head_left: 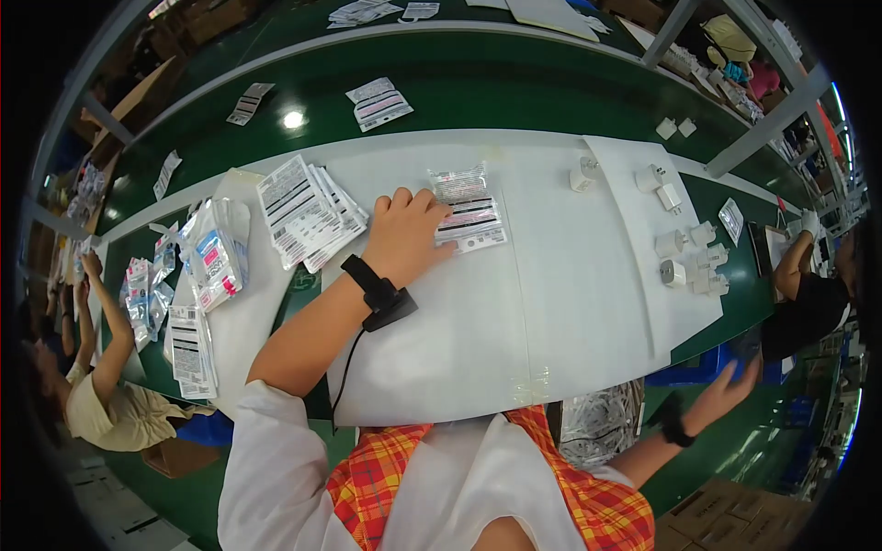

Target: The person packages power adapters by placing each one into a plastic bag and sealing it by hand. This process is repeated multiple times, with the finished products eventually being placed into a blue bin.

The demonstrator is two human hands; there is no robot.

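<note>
My left hand (404,234) is at the middle of the white work surface (441,340), its fingers and thumb closed on the left edge of a small printed plastic pouch (473,216) lying flat. The pouch's upper end looks clear and crinkled; its contents I cannot make out. Left of this hand lies a fanned stack of printed white pouches (308,211). Away from the surface, my right hand (726,395) is stretched out at the lower right near a blue bin (684,375), fingers apart and nothing visible in them.
White plug adapters (707,257) stand at the right, with others farther back. Filled pouches (216,257) pile up at the left, beside more flat printed pouches (191,349). A green bench (303,92) runs behind with scattered pouches. Co-workers' arms reach in at both sides.
</note>
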